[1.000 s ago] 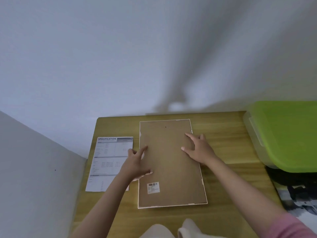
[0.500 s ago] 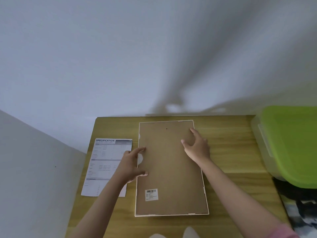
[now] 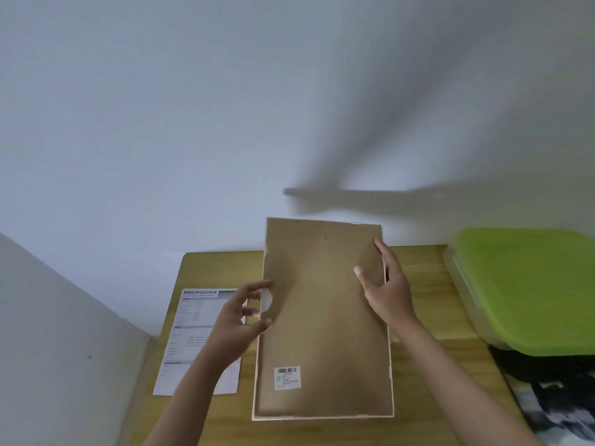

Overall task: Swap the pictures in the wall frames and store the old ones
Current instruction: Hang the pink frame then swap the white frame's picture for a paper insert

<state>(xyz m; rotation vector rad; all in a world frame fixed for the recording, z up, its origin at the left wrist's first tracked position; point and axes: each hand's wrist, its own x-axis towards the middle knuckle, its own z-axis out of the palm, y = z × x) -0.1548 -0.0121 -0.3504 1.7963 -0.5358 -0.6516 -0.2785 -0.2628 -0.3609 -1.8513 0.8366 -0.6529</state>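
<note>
A white picture frame lies face down in front of me, its brown backing board up and a barcode label near the bottom. Its far end is tilted up off the wooden table and overlaps the wall. My left hand grips the frame's left edge at a small round notch, thumb on the board. My right hand holds the right edge, thumb on the backing and fingers wrapped over the rim. A printed sheet headed SPECIFICATION lies flat to the left of the frame, partly under my left forearm.
A clear storage box with a green lid stands at the table's right end. A black-and-white patterned item lies in front of it. Pale walls close off the back and the left side.
Both hands moved from resting on the backing to gripping the frame's side edges. The frame's far end has risen off the table and the frame has come closer to me.
</note>
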